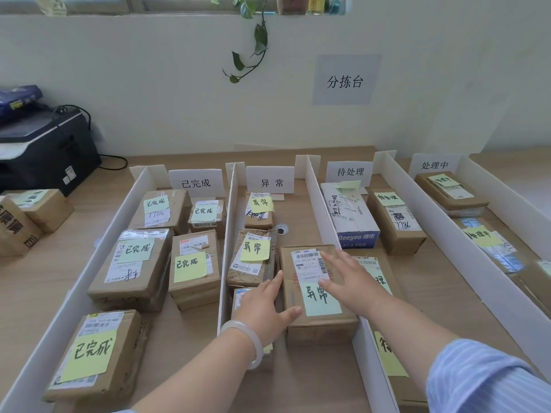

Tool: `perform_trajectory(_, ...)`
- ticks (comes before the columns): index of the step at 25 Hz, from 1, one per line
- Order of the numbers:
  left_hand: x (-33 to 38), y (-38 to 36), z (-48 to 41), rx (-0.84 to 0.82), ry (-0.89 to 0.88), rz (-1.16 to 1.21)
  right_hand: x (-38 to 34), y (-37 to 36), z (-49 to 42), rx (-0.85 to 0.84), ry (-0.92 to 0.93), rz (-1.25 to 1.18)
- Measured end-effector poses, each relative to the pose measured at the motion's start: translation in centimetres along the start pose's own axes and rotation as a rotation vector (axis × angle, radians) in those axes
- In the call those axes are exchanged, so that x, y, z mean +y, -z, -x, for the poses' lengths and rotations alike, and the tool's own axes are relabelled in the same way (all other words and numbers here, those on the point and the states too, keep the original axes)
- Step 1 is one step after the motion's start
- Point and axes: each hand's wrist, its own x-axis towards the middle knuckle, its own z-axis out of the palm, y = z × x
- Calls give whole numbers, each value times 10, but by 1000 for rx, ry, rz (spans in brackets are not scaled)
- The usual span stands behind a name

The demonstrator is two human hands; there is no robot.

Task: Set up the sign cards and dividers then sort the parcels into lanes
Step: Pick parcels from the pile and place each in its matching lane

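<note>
Four white sign cards stand at the back: 已完成, 异常, 待处理 and 处理中. White dividers split the table into lanes, and each lane holds cardboard parcels with yellow sticky notes. In the 异常 lane lies a brown parcel with a green 异常 note. My left hand clasps its left side, thumb on the top edge. Above the parcel's top right, my right hand is flat with its fingers spread, beside the divider.
A black printer stands at the far left, and two cardboard boxes sit outside the lanes in front of it. A paper sign hangs on the wall, with a trailing plant to its left. A cable hole lies in the 异常 lane.
</note>
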Motion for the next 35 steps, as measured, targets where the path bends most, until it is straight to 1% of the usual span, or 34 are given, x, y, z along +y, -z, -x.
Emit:
perform_trajectory(6,-9,27,35,127,2,-240,-25,-4,12,-84,77,143)
perform_trajectory(9,-25,46,62,167,47,-340,-63,-10,17,-138,169,174)
perform_trajectory(13,-59,94,100,243,102,-470,-132,-19,23,-145,342,298)
perform_trajectory(16,-88,142,130,326,120,-564,-188,-20,29,-93,458,429)
perform_trajectory(20,-130,209,188,426,158,-622,-282,-36,39,-19,571,497)
perform_trajectory(26,-228,289,304,537,271,-690,-441,-115,83,30,747,541)
perform_trajectory(30,-302,336,383,624,355,-690,-543,-173,116,129,882,521)
perform_trajectory(32,-332,354,411,664,374,-676,-583,-198,128,146,915,500)
perform_trajectory(35,-366,369,436,695,406,-650,-625,-228,142,142,953,491)
